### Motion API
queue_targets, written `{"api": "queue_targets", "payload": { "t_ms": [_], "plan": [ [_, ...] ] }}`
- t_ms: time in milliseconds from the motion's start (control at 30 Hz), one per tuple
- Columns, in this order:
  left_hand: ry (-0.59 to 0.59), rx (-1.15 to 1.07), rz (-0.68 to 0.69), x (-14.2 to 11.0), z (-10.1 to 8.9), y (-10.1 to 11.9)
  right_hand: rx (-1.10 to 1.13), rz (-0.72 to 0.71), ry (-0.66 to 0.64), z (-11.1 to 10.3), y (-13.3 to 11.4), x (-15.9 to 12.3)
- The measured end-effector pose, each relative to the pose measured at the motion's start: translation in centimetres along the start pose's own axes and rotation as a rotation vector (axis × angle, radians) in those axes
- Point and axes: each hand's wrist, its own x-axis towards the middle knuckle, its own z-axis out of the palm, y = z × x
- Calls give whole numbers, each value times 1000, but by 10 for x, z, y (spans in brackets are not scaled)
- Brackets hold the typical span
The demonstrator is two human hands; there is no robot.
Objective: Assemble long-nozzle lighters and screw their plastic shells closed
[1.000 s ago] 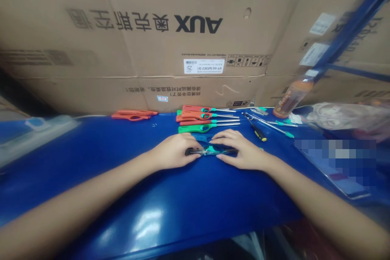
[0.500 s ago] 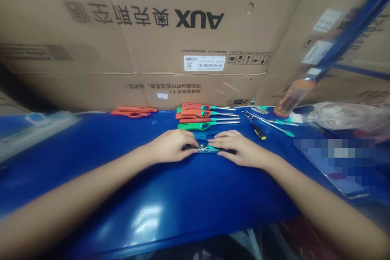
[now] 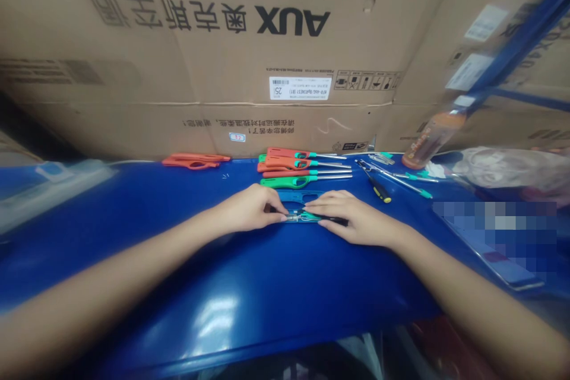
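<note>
Both hands meet at the middle of the blue table over an opened gas lighter point(image 3: 294, 218), whose metal, white and teal inner parts lie exposed. My left hand point(image 3: 252, 209) pinches its left end with bent fingers and thumb. My right hand point(image 3: 350, 215) grips the right end, fingers on the far side and thumb on the near side. Just beyond the fingers lies a blue lighter casing half point(image 3: 291, 196) with an oval trigger hole. The palms hide the lighter's two ends.
Several assembled lighters point(image 3: 285, 182), green, red and orange, lie behind my hands. Orange casings point(image 3: 193, 160) are at left. To the right are a screwdriver point(image 3: 379, 188), metal lighter tubes point(image 3: 396, 178), a bottle point(image 3: 434, 139) and a phone point(image 3: 499, 261). A cardboard box point(image 3: 200, 71) stands behind.
My left hand has shifted slightly left and up, baring more of the blue casing half behind it. My right hand stays in nearly the same place.
</note>
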Motion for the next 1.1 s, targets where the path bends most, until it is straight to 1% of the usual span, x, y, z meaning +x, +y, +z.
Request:
{"api": "queue_targets", "payload": {
  "t_ms": [167,233,400,500,600,833,1000,1100],
  "plan": [
    [-12,-83,-213,2,0,3,37,18,64,4,-2,3],
    [-13,-86,-236,3,0,4,36,10,75,5,-2,4],
    [-8,-82,-136,2,-1,-1,26,5,79,2,-4,2],
    [-2,-108,-133,2,0,-5,34,5,68,1,-5,2],
    [17,-83,-138,3,1,-5,43,22,60,3,-5,3],
    [26,-9,-62,3,1,-3,111,8,55,6,-2,4],
    [22,-5,-37,3,1,-2,108,-24,24,1,-1,1],
    [32,21,-3,2,1,-2,134,10,41,-3,-1,0]
  ]
}}
